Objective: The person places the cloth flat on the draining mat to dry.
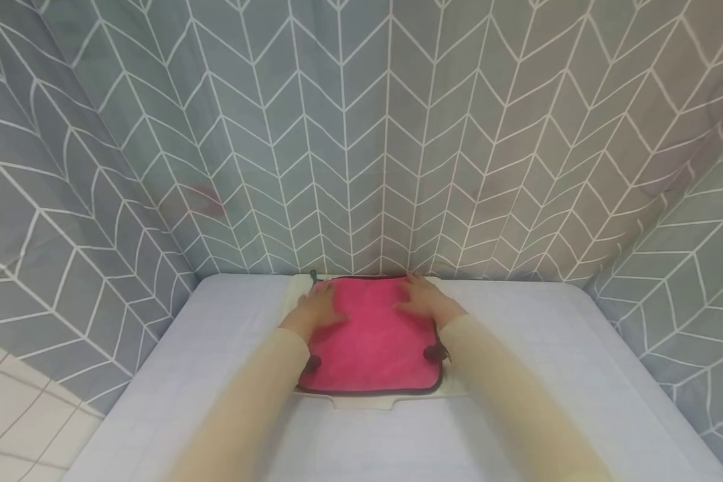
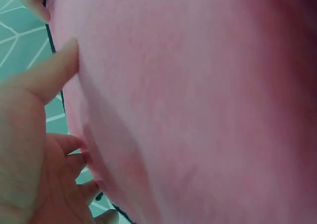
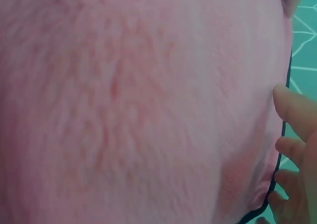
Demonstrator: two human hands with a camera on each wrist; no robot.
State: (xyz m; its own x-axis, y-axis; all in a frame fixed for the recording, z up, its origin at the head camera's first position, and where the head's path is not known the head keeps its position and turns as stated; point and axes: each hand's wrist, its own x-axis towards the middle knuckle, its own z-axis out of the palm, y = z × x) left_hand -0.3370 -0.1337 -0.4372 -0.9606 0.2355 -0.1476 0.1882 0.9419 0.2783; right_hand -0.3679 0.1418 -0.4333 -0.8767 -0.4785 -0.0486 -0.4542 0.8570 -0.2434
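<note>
A bright pink, fuzzy fabric piece (image 1: 373,341) with dark edging lies flat in the middle of the head view. My left hand (image 1: 318,309) rests on its upper left part, fingers spread. On the upper right part, my right hand (image 1: 426,298) lies with its fingers extended. In the left wrist view, the thumb and fingertips of the left hand (image 2: 29,120) touch the pink cloth near its dark edge. The right wrist view has the right hand's fingers (image 3: 292,110) along the opposite edge. Dark round pieces (image 1: 435,353) sit near the lower corners.
Under the fabric is a cream board (image 1: 363,402) with a tab at the front, on a white-covered table (image 1: 175,388). Grey chevron curtains (image 1: 361,134) hang close behind and at both sides. White floor tiles (image 1: 24,422) show at lower left.
</note>
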